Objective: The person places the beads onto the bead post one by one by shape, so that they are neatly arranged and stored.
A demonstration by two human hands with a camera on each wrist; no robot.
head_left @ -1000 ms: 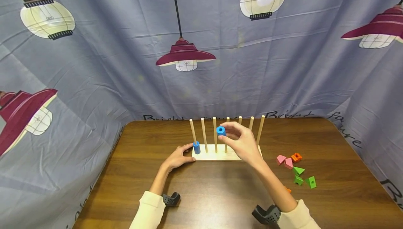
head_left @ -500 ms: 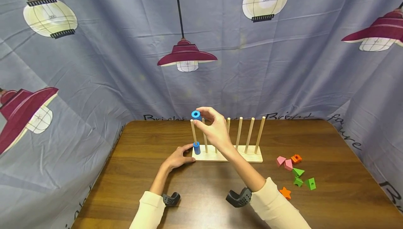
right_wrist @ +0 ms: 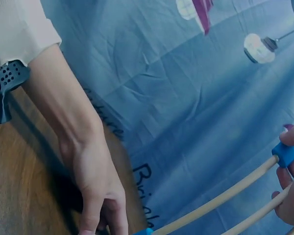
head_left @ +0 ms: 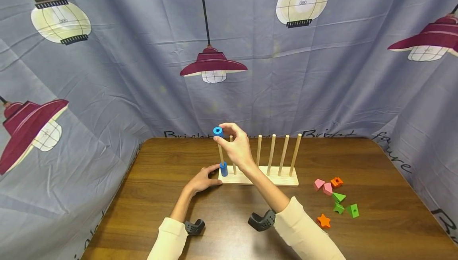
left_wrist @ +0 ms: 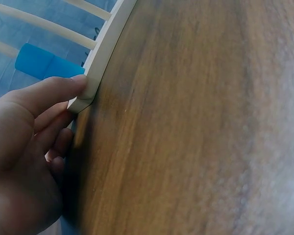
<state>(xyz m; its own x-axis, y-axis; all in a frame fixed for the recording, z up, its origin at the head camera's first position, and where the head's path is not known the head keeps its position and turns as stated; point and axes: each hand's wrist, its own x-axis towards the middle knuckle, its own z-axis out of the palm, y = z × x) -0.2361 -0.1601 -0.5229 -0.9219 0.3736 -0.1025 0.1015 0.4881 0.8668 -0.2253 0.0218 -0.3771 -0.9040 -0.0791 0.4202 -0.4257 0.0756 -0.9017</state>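
Right-hand grip: pinching; thumb and fingers of the right hand (head_left: 237, 144) press the sides of the upper blue cylinder (head_left: 218, 132), slightly left of the frame's centre.
Upper blue cylinder: smooth-sided, with a round hole in its top face; set at the tip of the leftmost peg (head_left: 221, 153). Its lower end meets the peg in the right wrist view; the depth of entry cannot be told.
Lower blue cylinder (head_left: 224, 170): around the foot of the same peg.
Left-hand grip: thumb and fingers of the left hand (head_left: 200, 179) hold the left end of the wooden base (head_left: 279, 179).
Peg rack: pale, plain wood; the base is a flat, oblong slab, and the other pegs (head_left: 271, 154) are slim round rods rising from it.
Loose pieces, lower right of the frame: pink blocks (head_left: 327, 189), green blocks (head_left: 353, 210), an orange block (head_left: 336, 182) and an orange star (head_left: 323, 221), on a brown, wood-grained table (head_left: 168, 156).
Change from half a second earlier: the upper blue cylinder has shifted slightly left and now covers the peg's tip, then visible; the left hand is unmoved.
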